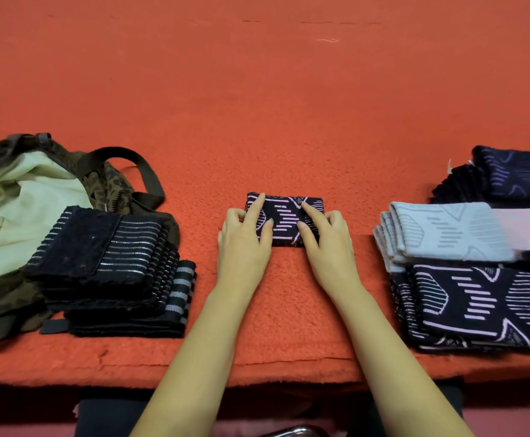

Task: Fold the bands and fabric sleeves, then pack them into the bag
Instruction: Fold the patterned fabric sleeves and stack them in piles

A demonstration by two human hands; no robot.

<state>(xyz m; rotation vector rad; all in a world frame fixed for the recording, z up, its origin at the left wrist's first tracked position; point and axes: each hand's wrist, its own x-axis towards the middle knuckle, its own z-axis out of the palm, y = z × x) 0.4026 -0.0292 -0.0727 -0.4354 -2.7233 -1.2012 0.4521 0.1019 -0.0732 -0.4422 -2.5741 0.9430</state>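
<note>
A folded dark sleeve with pale line pattern (284, 216) lies in the middle of the red felt. My left hand (244, 244) rests on its left end with straight fingers, and my right hand (326, 244) presses its right end the same way. The camouflage bag (21, 197) with a cream lining lies open at the left. A stack of folded black striped bands (112, 269) sits against the bag's right side. Unfolded sleeves are piled at the right: a light grey one (446, 234), a dark patterned one (484, 304) and a navy one (516, 175).
The red felt table cover (257, 105) stretches far back behind the sleeve. Its front edge (257, 378) runs just below my forearms. The bag's dark strap (144, 171) loops toward the centre.
</note>
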